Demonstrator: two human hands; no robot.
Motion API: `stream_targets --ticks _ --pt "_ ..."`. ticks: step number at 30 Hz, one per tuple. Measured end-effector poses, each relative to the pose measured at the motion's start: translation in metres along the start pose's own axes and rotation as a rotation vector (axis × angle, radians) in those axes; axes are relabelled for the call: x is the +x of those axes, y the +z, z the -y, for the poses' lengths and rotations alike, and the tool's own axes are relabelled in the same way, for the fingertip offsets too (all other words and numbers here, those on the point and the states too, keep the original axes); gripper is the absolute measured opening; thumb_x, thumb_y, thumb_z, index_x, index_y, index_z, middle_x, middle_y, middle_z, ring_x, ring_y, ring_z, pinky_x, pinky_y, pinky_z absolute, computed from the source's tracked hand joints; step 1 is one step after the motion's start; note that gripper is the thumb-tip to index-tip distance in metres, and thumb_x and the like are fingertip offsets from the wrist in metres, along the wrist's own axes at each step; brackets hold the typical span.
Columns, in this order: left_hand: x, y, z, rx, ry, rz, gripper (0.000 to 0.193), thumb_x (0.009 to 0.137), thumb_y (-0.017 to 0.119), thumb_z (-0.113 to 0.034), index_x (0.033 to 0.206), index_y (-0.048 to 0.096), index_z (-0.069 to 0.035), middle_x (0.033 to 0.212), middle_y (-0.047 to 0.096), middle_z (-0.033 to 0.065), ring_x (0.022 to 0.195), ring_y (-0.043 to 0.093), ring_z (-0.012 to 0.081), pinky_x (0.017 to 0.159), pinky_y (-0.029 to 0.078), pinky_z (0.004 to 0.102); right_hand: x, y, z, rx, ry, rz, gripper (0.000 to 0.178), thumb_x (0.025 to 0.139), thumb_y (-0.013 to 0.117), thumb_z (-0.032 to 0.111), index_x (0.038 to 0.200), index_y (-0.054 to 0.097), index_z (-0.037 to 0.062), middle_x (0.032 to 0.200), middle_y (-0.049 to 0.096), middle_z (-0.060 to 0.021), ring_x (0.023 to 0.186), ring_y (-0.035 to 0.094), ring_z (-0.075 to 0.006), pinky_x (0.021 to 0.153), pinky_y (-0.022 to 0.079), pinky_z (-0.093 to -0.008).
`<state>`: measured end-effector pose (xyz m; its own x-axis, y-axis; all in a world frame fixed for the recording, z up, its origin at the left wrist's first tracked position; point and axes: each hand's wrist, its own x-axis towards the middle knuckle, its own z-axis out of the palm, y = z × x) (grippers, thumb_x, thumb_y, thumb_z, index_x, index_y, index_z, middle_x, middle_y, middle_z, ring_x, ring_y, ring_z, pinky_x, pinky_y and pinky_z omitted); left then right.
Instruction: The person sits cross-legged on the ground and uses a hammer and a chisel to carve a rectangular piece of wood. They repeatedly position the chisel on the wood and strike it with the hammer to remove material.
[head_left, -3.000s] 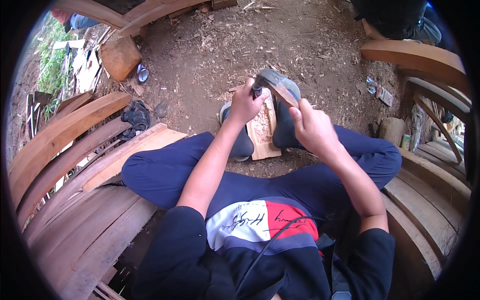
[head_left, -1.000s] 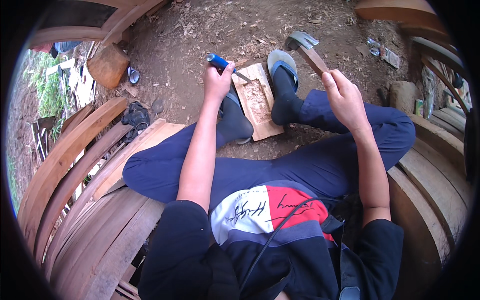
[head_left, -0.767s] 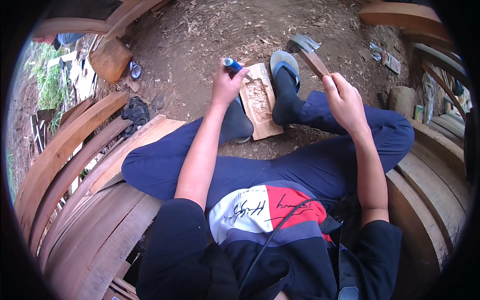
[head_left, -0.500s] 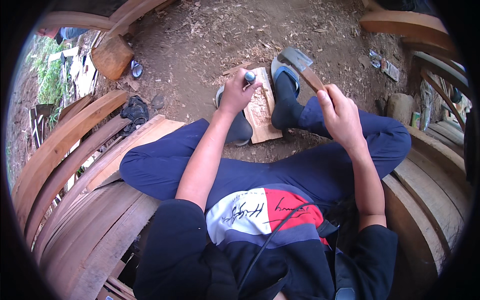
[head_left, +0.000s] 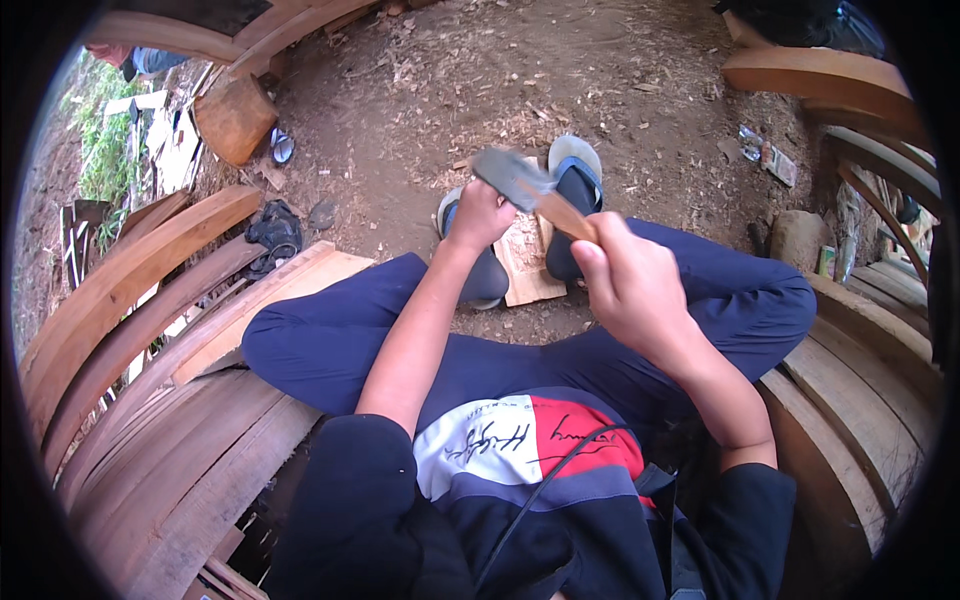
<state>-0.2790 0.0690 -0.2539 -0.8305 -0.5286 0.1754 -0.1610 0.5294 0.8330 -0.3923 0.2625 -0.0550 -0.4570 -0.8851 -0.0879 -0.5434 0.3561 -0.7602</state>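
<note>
Swung leftward, the metal-and-wood hammer [head_left: 535,193] gripped by the right hand [head_left: 638,285] hides the left hand's [head_left: 478,221] clasped chisel.

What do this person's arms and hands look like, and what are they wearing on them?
The sleeves are black and end near the elbows. Below them, the forearms are bare. The left hand and right hand show no gloves.
</note>
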Motion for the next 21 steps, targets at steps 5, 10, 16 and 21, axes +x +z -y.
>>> stream_targets --ticks 5,10,16,21 --pt "-0.004 0.005 0.003 -0.100 -0.028 0.041 0.038 0.082 0.074 -0.018 0.113 0.056 -0.007 0.087 0.067 0.0181 0.085 0.068 0.0370 0.072 0.054 0.0427 -0.006 0.013 -0.038 0.072 -0.407 -0.268 0.032 0.100 0.050 0.031 0.105 0.055 0.0000 0.074 0.060 -0.0207 0.064 0.063 -0.0399 0.057 0.051 -0.0457" --pt "-0.002 -0.004 -0.010 0.143 0.056 0.012 0.038 0.082 0.077 -0.023 0.101 0.049 -0.006 0.087 0.064 0.0174 0.083 0.066 0.0408 0.069 0.052 0.0445 0.000 -0.009 -0.010 -0.058 -0.017 -0.082 0.031 0.099 0.051 0.032 0.105 0.054 0.0023 0.078 0.064 -0.0195 0.070 0.064 -0.0414 0.061 0.051 -0.0472" --pt "0.002 -0.003 -0.019 0.017 -0.052 0.077 0.035 0.081 0.076 -0.019 0.102 0.051 -0.006 0.084 0.066 0.0179 0.083 0.067 0.0404 0.068 0.054 0.0443 -0.008 0.018 -0.056 -0.233 0.070 0.030 0.029 0.099 0.051 0.031 0.102 0.054 0.0022 0.070 0.061 -0.0206 0.068 0.064 -0.0416 0.057 0.049 -0.0468" --pt "0.004 0.011 -0.028 -0.026 -0.043 -0.081 0.038 0.079 0.080 -0.026 0.098 0.053 -0.007 0.086 0.068 0.0148 0.082 0.070 0.0335 0.069 0.055 0.0416 -0.009 0.001 -0.047 0.268 0.080 -0.184 0.031 0.104 0.044 0.030 0.099 0.052 0.0007 0.062 0.055 -0.0161 0.056 0.061 -0.0344 0.051 0.044 -0.0416"
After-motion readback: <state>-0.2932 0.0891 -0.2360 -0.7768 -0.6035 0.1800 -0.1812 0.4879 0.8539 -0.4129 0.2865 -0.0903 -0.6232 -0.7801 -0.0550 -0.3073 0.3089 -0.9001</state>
